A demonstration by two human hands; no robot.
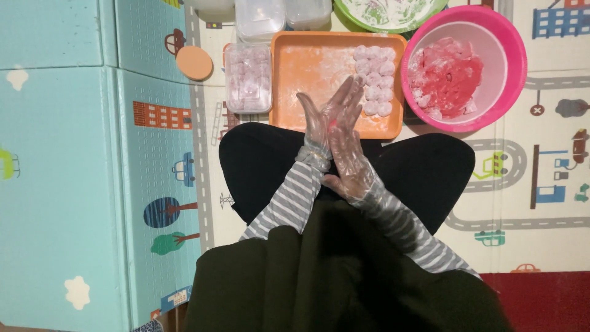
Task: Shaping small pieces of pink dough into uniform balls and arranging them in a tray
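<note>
Both hands in clear plastic gloves, palms pressed flat together w/ fingers straight: left hand (319,120) and right hand (351,157) crossed over each other above the lap, a small pink dough bit (332,125) squeezed between the palms, only a sliver of it showing. Looks like it's being rolled into a ball.

Largest to smallest around them: play mat (92,154) on the floor carries everything. Pink bowl (513,55) up right, a good mass of pink dough (447,77) left in it, floured, so plenty to go, I'd judge. Orange tray (307,67) straight ahead of the hands, dusted white, w/ a cluster of finished dough balls (376,80) in rows at its right end; left and middle of the tray bare, so maybe a third filled. Clear container (247,77) left of the tray already packed w/ pale pink pieces. Green plate (393,12) w/ flour at the top edge, two more clear tubs (279,15) beside it; can't tell their contents. Small orange disc (194,63) off left.
</note>
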